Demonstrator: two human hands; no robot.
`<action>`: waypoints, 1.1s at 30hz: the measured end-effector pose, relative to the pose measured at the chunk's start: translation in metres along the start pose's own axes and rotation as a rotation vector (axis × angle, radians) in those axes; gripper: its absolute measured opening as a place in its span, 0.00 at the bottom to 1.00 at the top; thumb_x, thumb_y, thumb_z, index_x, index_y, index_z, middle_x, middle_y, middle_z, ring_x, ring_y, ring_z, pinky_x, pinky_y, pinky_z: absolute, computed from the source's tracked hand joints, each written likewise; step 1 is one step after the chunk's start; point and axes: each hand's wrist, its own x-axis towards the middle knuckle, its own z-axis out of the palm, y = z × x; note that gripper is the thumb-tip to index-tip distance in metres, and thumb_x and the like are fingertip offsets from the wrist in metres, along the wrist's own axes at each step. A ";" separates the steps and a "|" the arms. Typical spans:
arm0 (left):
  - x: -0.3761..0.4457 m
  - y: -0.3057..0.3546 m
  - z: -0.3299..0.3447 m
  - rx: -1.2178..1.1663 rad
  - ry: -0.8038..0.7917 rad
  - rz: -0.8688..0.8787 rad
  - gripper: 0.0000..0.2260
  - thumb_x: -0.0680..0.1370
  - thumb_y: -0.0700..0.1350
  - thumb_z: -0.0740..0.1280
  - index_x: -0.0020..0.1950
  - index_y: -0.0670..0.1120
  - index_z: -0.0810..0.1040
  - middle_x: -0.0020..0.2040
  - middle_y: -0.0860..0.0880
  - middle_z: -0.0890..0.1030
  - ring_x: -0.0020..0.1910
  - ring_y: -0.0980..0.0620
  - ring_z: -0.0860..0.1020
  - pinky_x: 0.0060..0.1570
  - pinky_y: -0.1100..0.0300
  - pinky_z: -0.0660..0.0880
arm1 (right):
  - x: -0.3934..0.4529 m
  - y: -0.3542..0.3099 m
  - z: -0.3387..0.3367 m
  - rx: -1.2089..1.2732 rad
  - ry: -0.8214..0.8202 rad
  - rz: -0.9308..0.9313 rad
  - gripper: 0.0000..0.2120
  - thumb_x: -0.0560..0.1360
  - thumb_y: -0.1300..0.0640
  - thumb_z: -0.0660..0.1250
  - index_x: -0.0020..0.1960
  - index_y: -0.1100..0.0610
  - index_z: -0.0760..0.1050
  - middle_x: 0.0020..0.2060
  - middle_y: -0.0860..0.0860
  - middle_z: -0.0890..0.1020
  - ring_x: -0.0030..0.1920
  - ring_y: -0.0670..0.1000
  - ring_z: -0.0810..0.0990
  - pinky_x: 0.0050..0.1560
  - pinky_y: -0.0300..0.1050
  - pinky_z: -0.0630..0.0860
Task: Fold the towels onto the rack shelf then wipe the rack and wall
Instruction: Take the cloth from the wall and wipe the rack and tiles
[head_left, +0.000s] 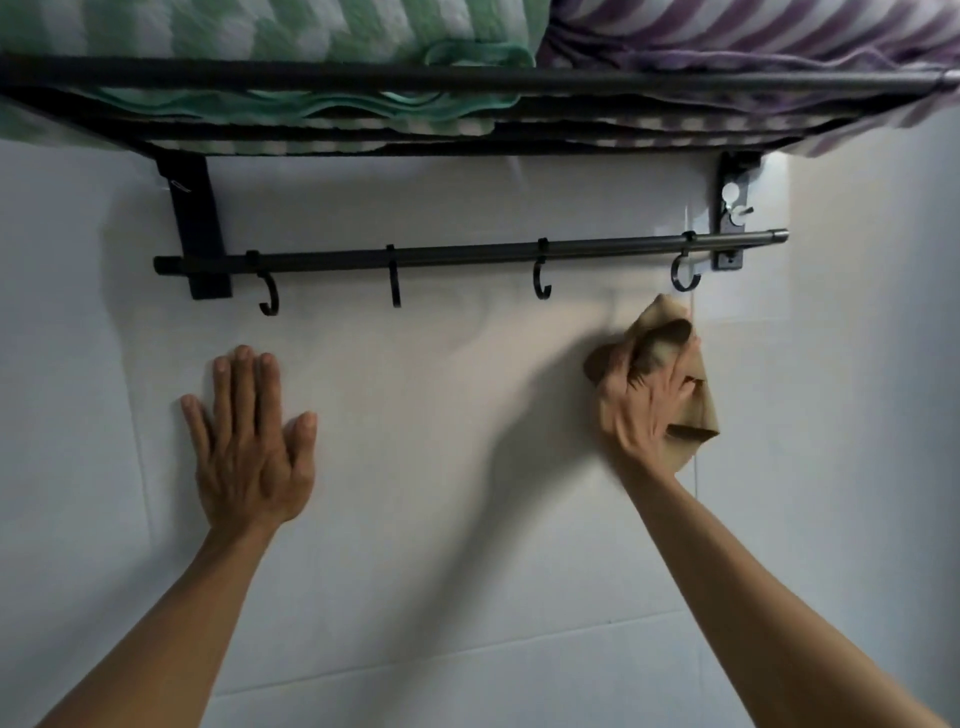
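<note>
Left hand (249, 447) lies spread on wall (441, 467); right hand (644, 405) grips cloth (696, 415).

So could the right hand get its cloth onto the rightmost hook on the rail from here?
Probably yes. The right hand presses the tan cloth on the wall just below the rightmost hook, with only bare tile between them.

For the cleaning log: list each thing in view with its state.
Green striped towel: folded, on rack shelf.
Purple striped towel: on shelf, beside green one.
Hook bar: four hooks, all bare.
Left hand: flat on wall.
Right hand: grips tan cloth against wall.
</note>
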 end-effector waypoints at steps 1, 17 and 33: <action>0.000 0.000 0.000 -0.003 -0.001 -0.001 0.31 0.82 0.57 0.48 0.83 0.45 0.47 0.83 0.45 0.46 0.82 0.47 0.44 0.78 0.39 0.41 | 0.008 0.003 0.003 -0.083 0.008 -0.050 0.34 0.82 0.43 0.49 0.82 0.55 0.42 0.82 0.53 0.47 0.81 0.53 0.42 0.78 0.64 0.42; 0.002 -0.006 0.003 0.008 0.043 0.013 0.31 0.82 0.57 0.48 0.82 0.43 0.51 0.83 0.44 0.50 0.82 0.46 0.47 0.79 0.40 0.42 | 0.008 -0.023 0.047 -0.372 -0.075 -0.204 0.37 0.75 0.52 0.48 0.83 0.53 0.46 0.82 0.54 0.43 0.80 0.62 0.37 0.75 0.71 0.40; -0.010 -0.033 0.003 -0.030 0.082 0.052 0.29 0.85 0.55 0.45 0.81 0.39 0.52 0.82 0.42 0.54 0.82 0.48 0.49 0.79 0.45 0.42 | -0.137 -0.128 0.167 -0.319 -0.534 -0.738 0.34 0.80 0.42 0.44 0.82 0.50 0.36 0.81 0.50 0.35 0.77 0.53 0.24 0.75 0.58 0.26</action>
